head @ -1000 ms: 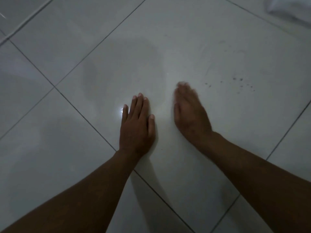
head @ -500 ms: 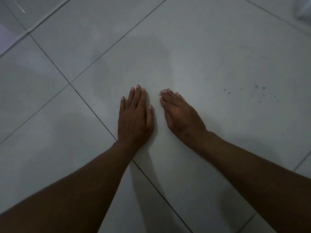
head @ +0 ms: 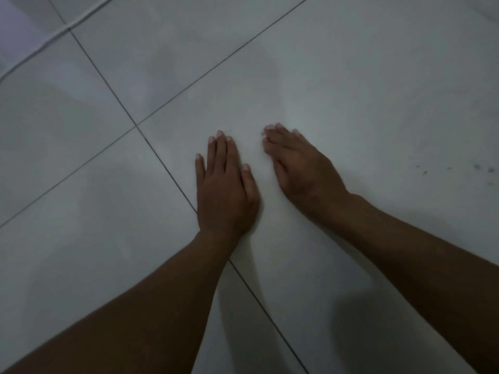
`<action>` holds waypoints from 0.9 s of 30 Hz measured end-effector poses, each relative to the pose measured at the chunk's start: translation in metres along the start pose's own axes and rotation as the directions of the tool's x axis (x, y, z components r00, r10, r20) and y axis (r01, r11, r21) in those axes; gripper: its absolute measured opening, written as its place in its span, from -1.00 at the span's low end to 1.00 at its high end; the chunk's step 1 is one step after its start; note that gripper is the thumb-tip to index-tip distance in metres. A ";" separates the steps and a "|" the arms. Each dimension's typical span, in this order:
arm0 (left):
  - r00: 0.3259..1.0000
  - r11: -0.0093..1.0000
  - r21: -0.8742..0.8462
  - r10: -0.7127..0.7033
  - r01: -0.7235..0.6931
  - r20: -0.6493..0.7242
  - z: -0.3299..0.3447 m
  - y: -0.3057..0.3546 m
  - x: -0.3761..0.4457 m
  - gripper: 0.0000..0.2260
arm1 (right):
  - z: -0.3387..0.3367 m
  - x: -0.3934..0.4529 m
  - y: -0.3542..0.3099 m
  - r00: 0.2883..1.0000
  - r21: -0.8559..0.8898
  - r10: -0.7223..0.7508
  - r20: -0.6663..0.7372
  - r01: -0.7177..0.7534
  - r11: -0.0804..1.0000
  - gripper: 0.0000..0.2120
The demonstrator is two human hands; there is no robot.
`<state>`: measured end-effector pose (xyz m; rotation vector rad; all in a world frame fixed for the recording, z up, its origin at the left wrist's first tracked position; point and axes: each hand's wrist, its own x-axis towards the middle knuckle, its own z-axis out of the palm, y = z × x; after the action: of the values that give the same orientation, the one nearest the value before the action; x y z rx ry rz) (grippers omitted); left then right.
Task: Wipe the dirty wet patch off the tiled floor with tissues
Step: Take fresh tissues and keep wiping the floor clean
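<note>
My left hand (head: 225, 190) lies flat on the pale tiled floor (head: 337, 90), fingers straight and together, holding nothing. My right hand (head: 299, 166) rests on the same tile just to its right, fingers extended toward the upper left, also holding nothing. A scatter of small dark specks (head: 459, 170), the dirty patch, sits on the tile near the right edge, well right of my right hand. Faint dull smears (head: 437, 103) show above it. No tissue is in view.
Dark grout lines (head: 135, 125) cross left of my left hand and run diagonally under my left forearm. A raised white strip (head: 54, 33) crosses the far left corner. My arms cast shadows on the near tiles.
The view has swung left, so the specks have slid toward the right edge and the white thing at top right has left the frame. My right hand drew in beside the left hand.
</note>
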<state>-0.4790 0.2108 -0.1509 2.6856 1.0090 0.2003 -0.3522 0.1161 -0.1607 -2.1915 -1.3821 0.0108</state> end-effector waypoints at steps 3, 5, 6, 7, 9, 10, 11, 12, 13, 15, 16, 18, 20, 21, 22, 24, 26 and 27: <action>1.000 1.000 -0.013 0.001 -0.001 -0.003 0.001 0.002 0.001 -0.46 | 0.004 0.028 -0.002 0.981 -0.039 0.189 -0.033 -0.191 0.981 -0.64; 1.000 1.000 -0.013 -0.004 0.004 -0.005 0.002 0.002 0.000 -0.47 | 0.009 0.054 -0.014 0.964 -0.016 0.263 0.032 -0.263 0.965 -0.58; 1.000 1.000 -0.007 -0.002 0.002 -0.007 0.003 0.002 0.000 -0.47 | 0.011 0.062 -0.019 0.968 0.005 0.235 0.093 -0.236 0.972 -0.55; 1.000 1.000 -0.002 0.002 -0.002 -0.007 0.003 0.001 -0.001 -0.47 | 0.012 0.066 -0.024 0.973 0.020 0.171 0.155 -0.176 0.984 -0.54; 1.000 1.000 -0.008 0.012 -0.013 -0.017 0.002 0.001 -0.001 -0.48 | 0.009 0.063 -0.030 0.968 0.060 0.041 0.248 -0.057 0.997 -0.56; 1.000 1.000 -0.017 0.015 -0.015 -0.022 0.001 0.001 -0.001 -0.48 | 0.006 0.058 -0.030 0.969 0.078 0.021 0.248 -0.041 0.996 -0.59; 1.000 1.000 -0.022 0.014 -0.015 -0.026 0.001 0.002 -0.001 -0.48 | 0.003 0.052 -0.029 0.979 0.076 0.021 0.201 -0.037 0.996 -0.61; 0.999 1.000 -0.022 0.013 -0.014 -0.029 0.001 0.001 -0.001 -0.48 | 0.000 0.048 -0.028 0.991 0.040 0.029 0.129 -0.034 0.999 -0.64; 0.999 1.000 -0.022 0.012 -0.013 -0.029 0.000 0.002 -0.001 -0.48 | -0.001 0.045 -0.028 0.997 -0.016 0.056 0.056 -0.055 0.998 -0.67; 0.999 1.000 -0.027 0.002 -0.002 -0.032 0.001 0.003 0.000 -0.48 | 0.000 0.049 -0.033 0.983 -0.103 0.182 -0.019 -0.183 0.978 -0.71; 0.999 1.000 -0.025 -0.002 0.002 -0.034 0.002 0.003 0.001 -0.47 | 0.001 0.053 -0.038 0.966 -0.104 0.259 -0.016 -0.260 0.960 -0.70; 1.000 1.000 0.008 0.013 -0.013 -0.020 0.003 -0.001 0.000 -0.42 | 0.009 0.058 -0.051 0.928 -0.036 0.373 0.010 -0.372 0.928 -0.64; 0.999 0.998 0.018 0.055 -0.055 0.001 0.003 -0.006 -0.002 -0.32 | 0.014 0.062 -0.062 0.921 0.019 0.387 0.041 -0.388 0.922 -0.61; 0.998 0.997 -0.010 0.070 -0.070 -0.003 0.003 -0.007 -0.003 -0.30 | 0.015 0.063 -0.065 0.927 0.030 0.370 0.057 -0.372 0.928 -0.61; 0.997 0.996 -0.054 0.073 -0.074 -0.024 0.002 -0.007 -0.003 -0.32 | 0.014 0.062 -0.066 0.934 0.035 0.350 0.069 -0.353 0.935 -0.62; 0.996 0.988 -0.153 0.020 -0.033 -0.086 0.000 -0.005 -0.003 -0.42 | 0.010 0.057 -0.062 0.950 0.020 0.306 0.068 -0.308 0.951 -0.65; 0.993 0.976 -0.213 -0.055 0.033 -0.102 0.000 -0.003 -0.002 -0.48 | 0.005 0.050 -0.048 0.968 -0.027 0.248 0.037 -0.247 0.969 -0.71; 0.992 0.973 -0.227 -0.072 0.046 -0.104 0.000 -0.004 -0.001 -0.49 | 0.003 0.049 -0.041 0.971 -0.027 0.237 0.018 -0.236 0.971 -0.74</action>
<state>-0.4824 0.2127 -0.1524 2.4598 1.0296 0.4303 -0.3637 0.1719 -0.1319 -2.3708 -1.1291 0.1053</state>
